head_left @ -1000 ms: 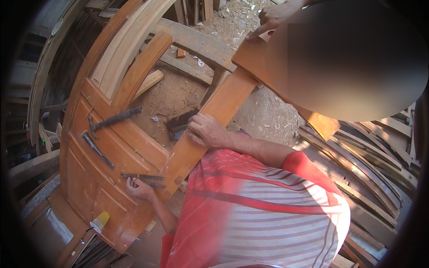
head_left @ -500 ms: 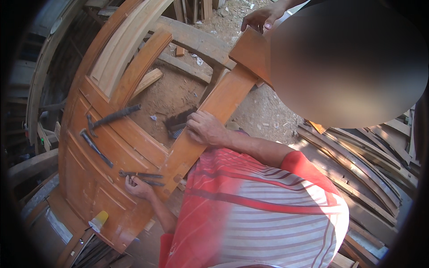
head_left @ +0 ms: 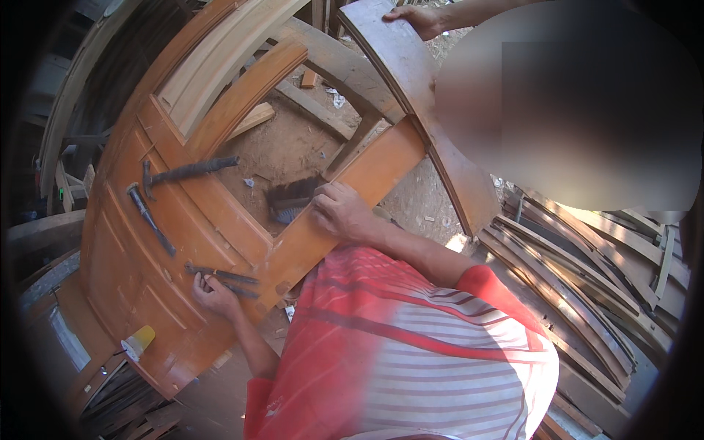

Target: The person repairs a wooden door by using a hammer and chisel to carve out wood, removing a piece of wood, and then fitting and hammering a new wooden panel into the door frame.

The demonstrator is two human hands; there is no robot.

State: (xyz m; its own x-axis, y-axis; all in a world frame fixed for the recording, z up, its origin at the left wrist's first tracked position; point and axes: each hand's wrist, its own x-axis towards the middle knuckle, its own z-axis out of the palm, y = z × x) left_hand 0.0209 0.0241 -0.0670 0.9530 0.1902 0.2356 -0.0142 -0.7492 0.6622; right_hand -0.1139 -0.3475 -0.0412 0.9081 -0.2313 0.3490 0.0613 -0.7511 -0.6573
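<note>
A brown wooden door frame (head_left: 158,242) with carved panels lies in front of me. My left hand (head_left: 214,295) is closed at the head of dark-handled pincers (head_left: 238,277) lying on it. My right hand (head_left: 342,213) rests on the frame's near wide rail (head_left: 381,165), its fingers curled over the inner edge. A hammer (head_left: 194,170) with a dark handle lies on the panels, and a second hammer (head_left: 152,224) sits beside it. At the rail's far end, a co-worker's hand (head_left: 422,20) grips a curved wooden board (head_left: 433,95), which is tilted up.
A yellow and white cup (head_left: 138,342) stands on the lower left part of the frame. A dark-bristled brush (head_left: 293,199) lies on the dirt ground inside the frame's opening. Long timber pieces (head_left: 579,257) are piled at right. Wooden beams (head_left: 315,110) lie under the frame's far side.
The co-worker's board has turned up and swung round, now showing its long pale face. My view has shifted slightly. Both my hands keep their places on the pincers and rail.
</note>
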